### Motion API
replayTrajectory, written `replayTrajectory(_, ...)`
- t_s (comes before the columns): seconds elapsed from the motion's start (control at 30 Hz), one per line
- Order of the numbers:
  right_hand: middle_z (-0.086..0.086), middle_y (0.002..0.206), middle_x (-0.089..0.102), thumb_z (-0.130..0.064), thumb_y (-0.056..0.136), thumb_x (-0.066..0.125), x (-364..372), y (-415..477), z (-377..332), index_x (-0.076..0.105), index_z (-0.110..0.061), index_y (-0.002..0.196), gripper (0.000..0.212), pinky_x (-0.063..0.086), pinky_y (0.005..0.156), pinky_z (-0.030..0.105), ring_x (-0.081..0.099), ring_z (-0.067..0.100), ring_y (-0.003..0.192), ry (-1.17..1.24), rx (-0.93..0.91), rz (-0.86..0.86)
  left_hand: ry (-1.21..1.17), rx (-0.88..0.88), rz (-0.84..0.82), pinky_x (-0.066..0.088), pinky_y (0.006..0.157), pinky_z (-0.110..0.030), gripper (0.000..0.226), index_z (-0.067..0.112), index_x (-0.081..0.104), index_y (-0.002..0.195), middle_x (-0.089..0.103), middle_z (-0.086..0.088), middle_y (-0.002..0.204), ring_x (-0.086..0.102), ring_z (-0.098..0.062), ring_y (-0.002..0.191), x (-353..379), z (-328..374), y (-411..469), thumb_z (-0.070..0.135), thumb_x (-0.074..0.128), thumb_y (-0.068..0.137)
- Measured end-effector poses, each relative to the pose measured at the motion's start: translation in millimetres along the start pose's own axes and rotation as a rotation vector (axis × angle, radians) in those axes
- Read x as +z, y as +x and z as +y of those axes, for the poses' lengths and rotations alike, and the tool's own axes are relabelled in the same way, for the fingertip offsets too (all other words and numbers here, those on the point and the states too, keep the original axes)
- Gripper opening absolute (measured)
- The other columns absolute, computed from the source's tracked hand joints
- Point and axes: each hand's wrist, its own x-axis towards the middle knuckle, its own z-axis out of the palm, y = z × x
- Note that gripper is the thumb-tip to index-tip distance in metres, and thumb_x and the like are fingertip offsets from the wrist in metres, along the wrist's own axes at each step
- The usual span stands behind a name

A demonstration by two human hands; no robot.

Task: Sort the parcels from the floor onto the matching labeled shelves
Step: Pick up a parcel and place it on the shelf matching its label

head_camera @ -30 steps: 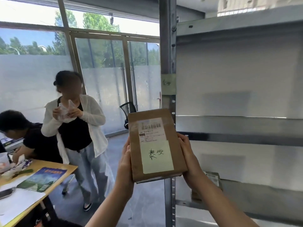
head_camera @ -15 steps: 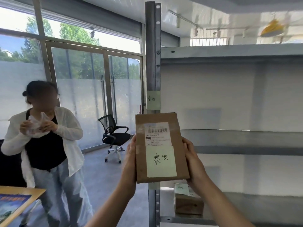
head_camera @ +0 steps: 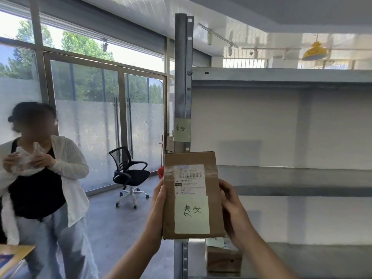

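Observation:
I hold a flat brown cardboard parcel (head_camera: 211, 164) upright in front of the shelf post. It carries a white shipping label and a pale green note with handwritten characters. My left hand (head_camera: 158, 206) grips its left edge and my right hand (head_camera: 231, 210) grips its right edge. On the grey metal post (head_camera: 182, 77) just above the parcel sticks a pale green shelf label (head_camera: 182, 129) with the same two characters. The metal shelf (head_camera: 291, 178) beside that label stretches to the right.
Another brown parcel (head_camera: 223, 260) sits on the lower shelf behind my right wrist. A person in a white cardigan (head_camera: 40, 178) stands at the left, holding a white bag. A black office chair (head_camera: 130, 176) stands by the glass doors. A wooden table corner (head_camera: 14, 256) shows bottom left.
The view has swung right and upward, so the person and table slid left and the chair came into sight. The parcel stays in both hands, now lower below the post's label.

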Motion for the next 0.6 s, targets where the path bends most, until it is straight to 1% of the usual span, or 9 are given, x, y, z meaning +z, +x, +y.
replayTrajectory(0.1, 0.006, 0.128, 0.068, -0.024, 0.102, 0.051, -6.2, 0.3, -6.6, 0.060, -0.029, 0.128, 0.028, 0.047, 0.105, 0.059, 0.064, 0.032, 0.119, 0.018, 0.004, -0.004, -0.010, 0.003, -0.033, 0.054, 0.098, -0.062, 0.067, 0.033, 0.053, 0.140, 0.069, -0.008, 0.130, 0.069, -0.033, 0.116, 8.4, -0.1, 3.9, 0.068, 0.054, 0.083)
replayTrajectory(0.17, 0.007, 0.128, 0.068, -0.026, 0.101, 0.053, -12.4, 0.7, -13.0, 0.060, -0.029, 0.128, 0.028, 0.049, 0.103, 0.056, 0.065, 0.031, 0.117, 0.025, 0.007, 0.001, -0.031, -0.001, -0.073, 0.057, 0.095, -0.055, 0.063, 0.030, 0.053, 0.141, 0.071, -0.006, 0.130, 0.069, -0.031, 0.117, 14.4, 1.4, 5.8, 0.061, 0.048, 0.086)
replayTrajectory(0.23, 0.009, 0.129, 0.067, -0.028, 0.099, 0.058, -21.5, 2.2, -19.1, 0.059, -0.026, 0.130, 0.031, 0.048, 0.104, 0.055, 0.063, 0.033, 0.120, 0.024, -0.013, 0.005, -0.041, 0.002, -0.129, 0.062, 0.086, -0.044, 0.061, 0.020, 0.053, 0.142, 0.071, -0.011, 0.129, 0.069, -0.034, 0.117, 21.3, 3.9, 7.1, 0.055, 0.041, 0.093)
replayTrajectory(0.3, 0.011, 0.129, 0.067, -0.031, 0.092, 0.063, -30.8, 3.2, -26.1, 0.060, -0.023, 0.130, 0.039, 0.046, 0.106, 0.055, 0.060, 0.036, 0.123, 0.024, -0.040, 0.009, -0.044, 0.009, -0.184, 0.062, 0.078, -0.040, 0.052, 0.011, 0.050, 0.145, 0.070, -0.018, 0.127, 0.068, -0.039, 0.114, 29.1, 6.7, 8.2, 0.041, 0.034, 0.104)
replayTrajectory(0.4, 0.011, 0.128, 0.068, -0.033, 0.084, 0.068, -41.0, 4.0, -38.6, 0.062, -0.025, 0.127, 0.045, 0.042, 0.107, 0.058, 0.059, 0.037, 0.124, 0.027, -0.045, 0.022, -0.065, 0.004, -0.225, 0.062, 0.072, -0.038, 0.047, 0.017, 0.055, 0.141, 0.073, -0.015, 0.120, 0.073, -0.031, 0.102, 42.7, 11.7, 11.8, 0.027, 0.039, 0.098)
replayTrajectory(0.43, 0.012, 0.128, 0.067, -0.033, 0.084, 0.069, -43.7, 4.6, -43.5, 0.063, -0.025, 0.127, 0.044, 0.041, 0.107, 0.058, 0.058, 0.038, 0.125, 0.029, -0.047, 0.032, -0.069, -0.018, -0.225, 0.063, 0.074, -0.042, 0.046, 0.022, 0.060, 0.136, 0.074, -0.015, 0.118, 0.074, -0.031, 0.101, 47.7, 13.6, 14.2, 0.027, 0.043, 0.094)
replayTrajectory(0.5, 0.015, 0.130, 0.066, -0.031, 0.090, 0.067, -49.5, 8.3, -53.6, 0.063, -0.024, 0.127, 0.038, 0.045, 0.103, 0.055, 0.059, 0.038, 0.123, 0.035, -0.045, 0.062, -0.069, -0.090, -0.225, 0.059, 0.090, -0.054, 0.039, 0.028, 0.068, 0.128, 0.072, -0.019, 0.122, 0.070, -0.041, 0.110, 58.5, 19.2, 19.8, 0.035, 0.049, 0.095)
replayTrajectory(0.53, 0.014, 0.129, 0.067, -0.030, 0.093, 0.063, -51.9, 11.1, -59.4, 0.063, -0.024, 0.127, 0.034, 0.049, 0.098, 0.051, 0.061, 0.035, 0.119, 0.039, -0.037, 0.070, -0.047, -0.101, -0.229, 0.054, 0.098, -0.059, 0.040, 0.032, 0.068, 0.128, 0.070, -0.020, 0.127, 0.067, -0.043, 0.116, 61.9, 21.3, 23.7, 0.041, 0.052, 0.093)
replayTrajectory(0.6, 0.010, 0.125, 0.070, -0.028, 0.098, 0.058, -54.0, 17.0, -73.2, 0.064, -0.026, 0.127, 0.029, 0.056, 0.088, 0.042, 0.066, 0.029, 0.115, 0.035, -0.026, 0.078, -0.006, -0.092, -0.236, 0.050, 0.104, -0.062, 0.053, 0.039, 0.058, 0.140, 0.065, -0.014, 0.137, 0.064, -0.039, 0.123, 67.9, 22.2, 33.7, 0.049, 0.055, 0.087)
